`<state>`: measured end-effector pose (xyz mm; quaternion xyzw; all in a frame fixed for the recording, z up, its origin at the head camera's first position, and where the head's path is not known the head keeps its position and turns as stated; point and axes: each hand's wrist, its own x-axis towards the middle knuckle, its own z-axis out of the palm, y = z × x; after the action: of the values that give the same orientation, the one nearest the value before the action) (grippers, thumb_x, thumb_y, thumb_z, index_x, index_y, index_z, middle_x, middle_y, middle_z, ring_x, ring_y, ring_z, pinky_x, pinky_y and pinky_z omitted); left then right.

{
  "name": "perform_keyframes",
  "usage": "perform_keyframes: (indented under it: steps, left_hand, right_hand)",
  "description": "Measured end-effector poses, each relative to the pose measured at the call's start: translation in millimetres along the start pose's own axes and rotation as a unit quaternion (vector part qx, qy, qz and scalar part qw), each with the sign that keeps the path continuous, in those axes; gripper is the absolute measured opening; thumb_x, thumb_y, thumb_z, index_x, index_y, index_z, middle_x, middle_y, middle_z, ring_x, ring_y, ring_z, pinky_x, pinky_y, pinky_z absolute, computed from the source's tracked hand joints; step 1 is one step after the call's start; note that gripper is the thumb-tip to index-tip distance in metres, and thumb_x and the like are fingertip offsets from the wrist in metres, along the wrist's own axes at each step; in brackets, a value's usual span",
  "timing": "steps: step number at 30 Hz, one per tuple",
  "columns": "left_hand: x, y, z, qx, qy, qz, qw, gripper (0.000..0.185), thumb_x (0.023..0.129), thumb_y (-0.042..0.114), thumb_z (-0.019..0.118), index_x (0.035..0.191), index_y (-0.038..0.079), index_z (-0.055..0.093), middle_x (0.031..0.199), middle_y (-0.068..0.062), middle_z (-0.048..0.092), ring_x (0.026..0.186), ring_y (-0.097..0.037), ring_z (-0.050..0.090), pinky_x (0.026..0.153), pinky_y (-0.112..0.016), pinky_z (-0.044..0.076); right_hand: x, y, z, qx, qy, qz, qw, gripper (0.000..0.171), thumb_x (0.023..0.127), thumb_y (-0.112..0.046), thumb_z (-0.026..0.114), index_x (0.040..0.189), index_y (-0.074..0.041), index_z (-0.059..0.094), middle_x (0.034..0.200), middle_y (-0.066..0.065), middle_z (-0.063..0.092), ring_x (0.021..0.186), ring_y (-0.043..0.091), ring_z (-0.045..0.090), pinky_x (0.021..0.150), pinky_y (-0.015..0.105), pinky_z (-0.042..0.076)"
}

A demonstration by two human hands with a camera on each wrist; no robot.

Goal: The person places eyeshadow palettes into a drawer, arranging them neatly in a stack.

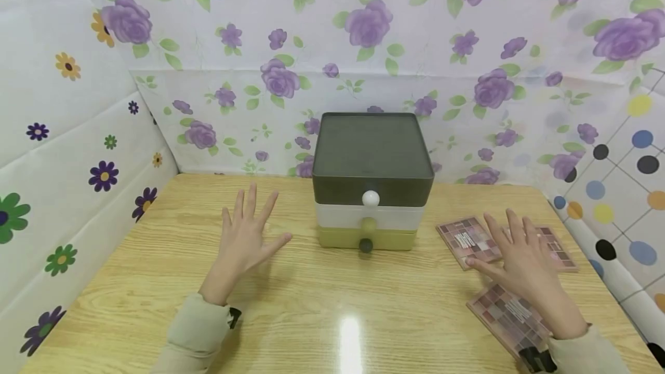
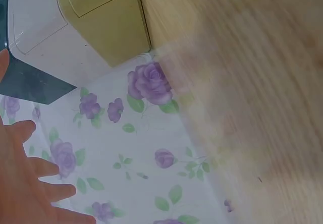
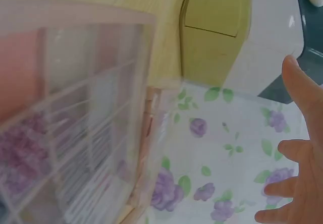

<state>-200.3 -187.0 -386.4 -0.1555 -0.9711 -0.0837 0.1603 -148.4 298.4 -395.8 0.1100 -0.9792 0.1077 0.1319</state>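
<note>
A small three-drawer box (image 1: 372,154) stands at the back middle of the wooden table (image 1: 312,299): dark top drawer with a white knob (image 1: 370,198), white middle drawer, yellow-green bottom drawer (image 1: 395,239) with a dark knob. All drawers are closed. My left hand (image 1: 248,232) is spread flat, left of the box, holding nothing. My right hand (image 1: 511,250) is spread over three pink eyeshadow palettes: one (image 1: 464,240) by its thumb, one (image 1: 561,250) behind it, one (image 1: 506,316) under the wrist. Whether it touches them I cannot tell. In the right wrist view a palette (image 3: 70,123) fills the left, fingers (image 3: 298,183) at right.
Floral-papered walls (image 1: 363,62) close in the table at the back and both sides. In the left wrist view the box's yellow drawer (image 2: 106,22) meets the back wall, with the wooden tabletop (image 2: 252,82) to the right.
</note>
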Motion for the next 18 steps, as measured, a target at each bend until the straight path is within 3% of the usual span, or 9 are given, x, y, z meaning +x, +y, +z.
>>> perform_keyframes:
  steps: [5, 10, 18]
  left_hand:
    - [4.2, -0.6, -6.4, -0.03, 0.007, 0.007, 0.9995, 0.086, 0.08, 0.06, 0.052, 0.147, 0.02, 0.018, 0.151, -0.018, -0.002, 0.133, -0.045, 0.005, 0.094, -0.069, 0.013]
    - [11.7, -2.4, -14.0, -0.07, 0.023, 0.019, 0.9971, 0.083, 0.082, 0.058, 0.052, 0.147, 0.017, 0.019, 0.15, -0.018, 0.0, 0.132, -0.045, 0.009, 0.095, -0.067, 0.015]
    - [27.6, -3.2, -25.9, -0.132, 0.047, 0.045, 0.9891, 0.081, 0.085, 0.056, 0.049, 0.148, 0.02, 0.014, 0.149, -0.022, 0.005, 0.131, -0.047, 0.013, 0.097, -0.064, 0.018]
  right_hand:
    - [1, -6, -8, 0.002, 0.003, -0.008, 1.0, 0.097, 0.076, -0.053, 0.064, 0.148, -0.016, 0.011, 0.146, 0.028, 0.006, 0.123, 0.058, 0.012, 0.082, 0.073, 0.021]
    - [5, -18, -17, 0.061, 0.022, -0.024, 0.998, 0.091, 0.078, -0.044, 0.067, 0.147, -0.014, 0.017, 0.144, 0.03, 0.014, 0.118, 0.059, 0.023, 0.079, 0.072, 0.025]
    - [15, -42, -30, 0.102, 0.044, -0.035, 0.993, 0.079, 0.079, -0.038, 0.068, 0.141, -0.006, 0.033, 0.132, 0.03, 0.038, 0.105, 0.052, 0.044, 0.075, 0.063, 0.038]
